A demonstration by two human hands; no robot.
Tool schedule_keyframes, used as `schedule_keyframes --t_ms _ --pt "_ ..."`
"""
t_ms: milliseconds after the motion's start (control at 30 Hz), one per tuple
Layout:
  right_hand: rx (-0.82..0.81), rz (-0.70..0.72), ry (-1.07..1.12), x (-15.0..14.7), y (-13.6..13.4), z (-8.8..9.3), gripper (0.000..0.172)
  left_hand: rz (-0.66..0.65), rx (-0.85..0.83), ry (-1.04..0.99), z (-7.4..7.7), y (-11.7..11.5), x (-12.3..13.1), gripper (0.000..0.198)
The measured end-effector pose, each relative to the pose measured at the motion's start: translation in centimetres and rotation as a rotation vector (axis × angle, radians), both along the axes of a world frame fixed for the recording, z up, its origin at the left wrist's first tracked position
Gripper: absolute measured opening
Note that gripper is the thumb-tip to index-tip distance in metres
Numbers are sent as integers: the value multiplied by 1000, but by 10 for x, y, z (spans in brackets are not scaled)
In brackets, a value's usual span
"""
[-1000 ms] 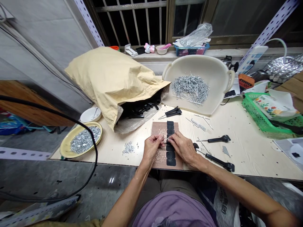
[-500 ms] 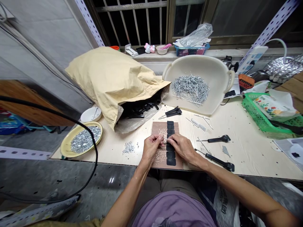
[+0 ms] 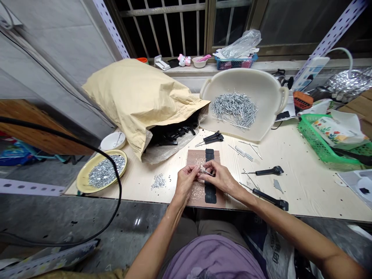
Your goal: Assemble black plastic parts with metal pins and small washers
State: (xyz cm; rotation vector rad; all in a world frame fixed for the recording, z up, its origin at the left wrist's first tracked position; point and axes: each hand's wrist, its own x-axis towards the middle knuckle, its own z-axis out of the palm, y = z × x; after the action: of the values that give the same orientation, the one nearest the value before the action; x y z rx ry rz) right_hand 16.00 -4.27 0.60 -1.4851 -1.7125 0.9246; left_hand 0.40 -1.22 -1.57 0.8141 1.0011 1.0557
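Observation:
My left hand (image 3: 187,180) and my right hand (image 3: 222,178) meet above a brown board (image 3: 194,201) at the table's front edge. Between the right fingertips is a thin metal pin (image 3: 207,172), its near end pointing at the left fingers. The left thumb and index finger are pinched together; what they hold is too small to make out. Down the board runs a strip of black rounded pads (image 3: 210,198), partly covered by the right hand. Pale crumbs lie on the board. A small heap of tiny metal pieces (image 3: 158,181) rests left of it.
Behind lie a paper sack (image 3: 139,97) of black parts and a white basin (image 3: 267,89) of metal pins. At left stands a yellow plate (image 3: 83,186) of washers. Black-handled tools (image 3: 269,198), loose pins (image 3: 244,153) and a green basket (image 3: 312,139) are on the right.
The right hand has lifted off the black pads, its fingers now curled round the pin and closer to the left hand. The left hand stays almost in place.

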Motion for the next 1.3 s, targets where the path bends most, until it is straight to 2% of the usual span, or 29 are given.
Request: schedule_keyframes --t_ms 167,233,300,400,567,633,733,833,900,1033,1100,1200,1300 --pt "262 -50 -478 -1 -10 0 18 44 -45 -40 3 5 -4 27" --pt "341 -83 -612 -2 -12 0 22 35 -51 -56 5 5 -2 26" --pt "378 -94 -637 -3 -11 -1 26 27 -51 -75 7 3 0 26" --pt "299 -92 -481 -3 -5 -2 26 11 -36 -94 9 3 1 26" --pt "-100 43 -45 2 5 -7 38 -13 -13 -37 8 4 -2 27" --pt "-51 46 -35 2 4 -6 33 -13 -16 -24 7 5 -4 28" --pt "180 -20 -239 0 -2 -1 22 -6 -26 -40 7 4 -4 29" --pt "236 -74 -325 -3 -5 4 25 -13 -52 -91 9 4 -2 29" --pt "100 -63 -135 -5 -2 4 28 -16 -60 -131 10 4 -1 28" --pt "-469 62 500 -9 10 -2 38 -11 -10 -106 8 4 -1 26" --pt "-565 49 640 -12 12 -7 41 -13 18 -57 5 4 -3 26" --pt "-464 15 545 -15 11 -10 42 3 31 -20 0 5 -5 27" --pt "-214 13 251 -16 6 -7 38 51 12 -31 -1 8 -8 28"
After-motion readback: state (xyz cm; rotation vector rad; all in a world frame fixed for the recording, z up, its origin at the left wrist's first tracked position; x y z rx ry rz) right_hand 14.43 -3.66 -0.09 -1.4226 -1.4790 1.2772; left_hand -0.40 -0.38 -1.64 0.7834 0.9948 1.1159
